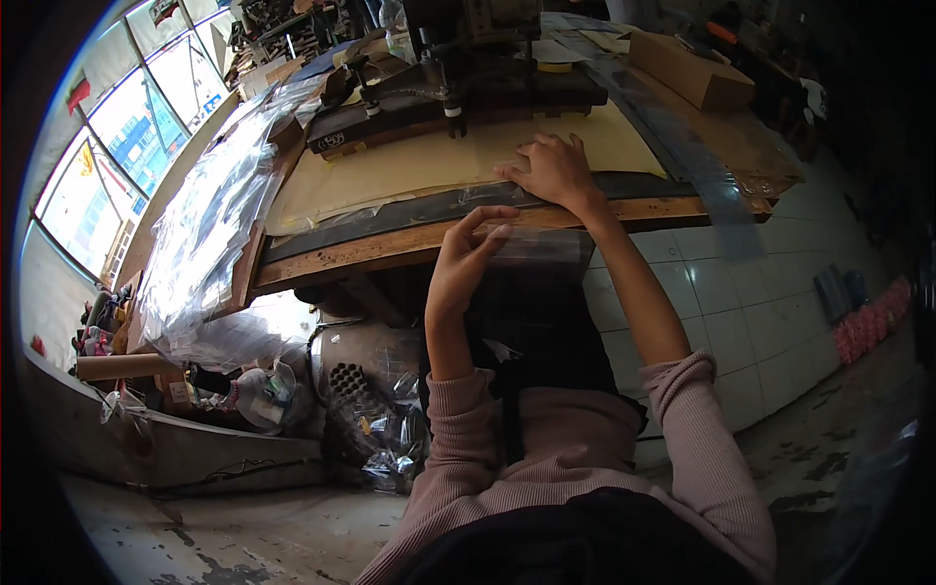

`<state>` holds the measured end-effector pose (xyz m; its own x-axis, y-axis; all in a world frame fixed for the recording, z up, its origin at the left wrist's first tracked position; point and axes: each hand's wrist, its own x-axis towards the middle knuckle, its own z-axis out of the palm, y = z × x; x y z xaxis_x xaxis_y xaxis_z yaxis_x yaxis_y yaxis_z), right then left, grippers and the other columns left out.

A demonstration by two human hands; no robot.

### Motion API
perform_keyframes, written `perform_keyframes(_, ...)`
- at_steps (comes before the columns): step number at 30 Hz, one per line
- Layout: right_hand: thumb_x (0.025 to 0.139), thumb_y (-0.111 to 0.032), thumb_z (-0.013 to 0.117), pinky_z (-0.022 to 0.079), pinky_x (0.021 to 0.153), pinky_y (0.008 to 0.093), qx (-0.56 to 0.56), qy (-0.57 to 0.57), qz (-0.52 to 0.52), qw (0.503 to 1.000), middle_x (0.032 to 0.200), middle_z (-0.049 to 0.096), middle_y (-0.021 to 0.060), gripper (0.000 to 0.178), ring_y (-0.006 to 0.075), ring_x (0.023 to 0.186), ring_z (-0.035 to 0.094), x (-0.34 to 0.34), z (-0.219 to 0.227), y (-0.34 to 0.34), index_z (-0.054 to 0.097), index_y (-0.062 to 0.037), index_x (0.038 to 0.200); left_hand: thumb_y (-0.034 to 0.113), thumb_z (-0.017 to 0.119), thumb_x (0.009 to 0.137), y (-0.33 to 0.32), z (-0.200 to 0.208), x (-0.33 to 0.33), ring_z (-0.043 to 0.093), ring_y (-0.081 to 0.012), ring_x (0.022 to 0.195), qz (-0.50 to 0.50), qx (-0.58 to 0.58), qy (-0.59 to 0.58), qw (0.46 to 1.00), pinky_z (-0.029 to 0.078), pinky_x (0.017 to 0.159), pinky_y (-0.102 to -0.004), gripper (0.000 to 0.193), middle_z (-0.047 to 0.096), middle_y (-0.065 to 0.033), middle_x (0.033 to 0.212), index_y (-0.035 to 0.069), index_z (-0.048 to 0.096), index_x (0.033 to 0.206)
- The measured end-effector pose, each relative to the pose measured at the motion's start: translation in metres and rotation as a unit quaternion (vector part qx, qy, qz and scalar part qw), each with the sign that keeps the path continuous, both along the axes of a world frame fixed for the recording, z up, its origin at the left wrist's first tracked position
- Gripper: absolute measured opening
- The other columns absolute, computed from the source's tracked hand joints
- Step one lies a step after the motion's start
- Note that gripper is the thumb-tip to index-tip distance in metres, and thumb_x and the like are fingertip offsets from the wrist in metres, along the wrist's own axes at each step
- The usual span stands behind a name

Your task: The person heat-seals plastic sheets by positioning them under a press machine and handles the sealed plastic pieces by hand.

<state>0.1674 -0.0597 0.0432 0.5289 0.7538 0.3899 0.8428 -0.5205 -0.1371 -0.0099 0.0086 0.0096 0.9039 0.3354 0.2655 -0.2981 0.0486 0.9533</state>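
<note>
My left hand [462, 261] is just in front of the table's wooden front edge, thumb and fingers closed on a small clear plastic sheet [542, 250]. The sheet hangs over my lap, partly see-through. My right hand [556, 174] rests on the yellowish work surface [390, 180] with its fingers spread and bent, and I see nothing held in it. Beyond both hands stands a dark machine [458, 97] with a long horizontal bar across the yellow surface. A dark strip [390, 216] runs along the surface's front side.
Piles of clear plastic sheets [210, 195] cover the table's left side. On the right are a cardboard box [690, 70] and another plastic strip [731, 200] hanging over the edge. Below left lie plastic bags [390, 434] and a cardboard tube [127, 367]. Pink bundles [873, 320] lie on the tiled floor.
</note>
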Motion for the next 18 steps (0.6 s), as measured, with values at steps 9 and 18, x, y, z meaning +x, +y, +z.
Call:
perform_keyframes(9,0.076,-0.051,0.057,0.033,0.092,0.0535,0.098,-0.056,0.009,0.994,0.095,0.064,0.0111,0.053,0.0227,0.092,0.060,-0.006,-0.018,-0.001,0.064,-0.0024,0.096,0.014,0.057,0.087,-0.001,0.003,-0.003,0.056,-0.0067,0.079,-0.016,-0.023,-0.005,1.000,0.043,0.072,-0.0196,0.023,0.063,-0.0049,0.083,0.001,0.056,0.106)
perform_keyframes(18,0.080,-0.051,0.052,0.029,0.096,0.0529,0.017,0.006,-0.017,1.000,0.110,0.060,0.0125,0.057,0.0252,0.104,0.056,-0.016,-0.006,-0.001,0.059,-0.0029,0.109,0.015,0.057,0.087,0.001,0.001,-0.006,0.057,-0.0069,0.074,-0.009,-0.016,-0.011,1.000,0.044,0.068,-0.0190,0.025,0.063,-0.0054,0.082,0.001,0.055,0.108)
